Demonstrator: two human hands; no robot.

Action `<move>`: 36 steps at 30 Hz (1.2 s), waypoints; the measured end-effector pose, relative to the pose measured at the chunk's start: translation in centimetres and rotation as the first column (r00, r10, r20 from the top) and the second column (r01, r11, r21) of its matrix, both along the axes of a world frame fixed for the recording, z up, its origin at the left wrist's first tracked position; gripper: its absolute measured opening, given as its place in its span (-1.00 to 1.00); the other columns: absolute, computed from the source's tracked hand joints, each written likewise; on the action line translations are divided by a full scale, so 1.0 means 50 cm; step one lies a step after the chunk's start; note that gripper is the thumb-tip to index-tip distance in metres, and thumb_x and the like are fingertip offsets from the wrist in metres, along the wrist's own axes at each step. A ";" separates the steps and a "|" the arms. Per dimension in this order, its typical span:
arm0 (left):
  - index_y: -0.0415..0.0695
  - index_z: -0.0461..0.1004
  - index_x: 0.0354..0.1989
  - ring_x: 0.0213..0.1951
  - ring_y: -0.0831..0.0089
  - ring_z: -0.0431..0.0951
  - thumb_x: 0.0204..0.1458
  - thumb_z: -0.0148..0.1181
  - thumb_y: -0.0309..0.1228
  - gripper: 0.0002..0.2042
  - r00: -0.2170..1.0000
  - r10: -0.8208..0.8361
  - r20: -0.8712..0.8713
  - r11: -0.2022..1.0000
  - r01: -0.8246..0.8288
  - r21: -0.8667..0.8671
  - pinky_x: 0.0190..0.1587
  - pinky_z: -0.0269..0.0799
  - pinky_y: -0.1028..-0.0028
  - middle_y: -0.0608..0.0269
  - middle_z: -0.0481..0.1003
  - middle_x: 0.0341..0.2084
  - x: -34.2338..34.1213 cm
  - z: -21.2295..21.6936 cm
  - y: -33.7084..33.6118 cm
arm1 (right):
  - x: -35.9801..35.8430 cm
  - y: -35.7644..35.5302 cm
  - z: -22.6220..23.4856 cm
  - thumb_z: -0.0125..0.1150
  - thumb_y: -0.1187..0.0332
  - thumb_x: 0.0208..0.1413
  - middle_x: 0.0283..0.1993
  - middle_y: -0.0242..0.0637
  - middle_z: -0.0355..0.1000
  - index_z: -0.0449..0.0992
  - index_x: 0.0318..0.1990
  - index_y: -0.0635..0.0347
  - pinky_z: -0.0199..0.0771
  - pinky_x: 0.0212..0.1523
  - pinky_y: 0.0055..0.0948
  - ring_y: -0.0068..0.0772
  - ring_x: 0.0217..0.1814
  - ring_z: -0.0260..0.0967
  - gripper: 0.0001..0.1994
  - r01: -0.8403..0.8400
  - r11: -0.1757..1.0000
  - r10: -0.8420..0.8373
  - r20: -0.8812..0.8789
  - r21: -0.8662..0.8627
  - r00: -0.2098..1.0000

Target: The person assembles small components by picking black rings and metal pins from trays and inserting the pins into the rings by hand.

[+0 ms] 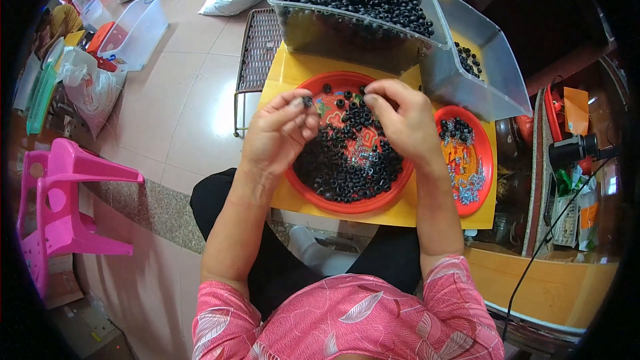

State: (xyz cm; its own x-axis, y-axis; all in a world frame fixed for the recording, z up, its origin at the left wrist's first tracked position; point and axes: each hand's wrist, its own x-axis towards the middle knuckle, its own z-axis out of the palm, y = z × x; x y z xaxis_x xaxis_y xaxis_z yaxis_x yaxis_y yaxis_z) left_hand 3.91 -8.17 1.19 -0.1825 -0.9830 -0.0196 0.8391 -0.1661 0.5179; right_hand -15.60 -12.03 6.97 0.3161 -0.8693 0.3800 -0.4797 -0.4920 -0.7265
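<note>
My left hand (pixel 280 130) pinches a small black ring (pixel 307 101) between thumb and fingertips above the large red plate (pixel 347 205). My right hand (pixel 403 120) hovers beside it, fingers curled together over the plate; whether it holds a small part I cannot tell. The plate carries a heap of black rubber rings (pixel 347 163) mixed with a few metal pieces. The plate rests on a yellow board (pixel 283 70) over my lap.
A smaller red plate (pixel 485 167) with silver screws and some black rings sits to the right. Two clear plastic bins (pixel 347 23) (pixel 493 77) of black rings stand behind. A pink plastic stool (pixel 63 207) and a clear tub (pixel 137 30) are on the floor at left.
</note>
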 end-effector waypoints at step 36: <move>-0.21 0.37 -0.22 -0.44 0.48 0.48 -0.06 0.11 -0.58 -0.81 0.993 -0.058 0.102 0.987 0.072 -0.146 -0.44 0.38 0.57 0.20 0.46 -0.44 -0.042 -0.002 0.015 | -0.007 0.046 -0.019 0.15 0.52 -0.04 -0.47 -0.35 0.43 0.47 -0.29 0.31 0.33 -0.50 -0.72 -0.65 -0.49 0.34 -0.87 -0.450 0.743 -0.059 0.719 0.495 0.693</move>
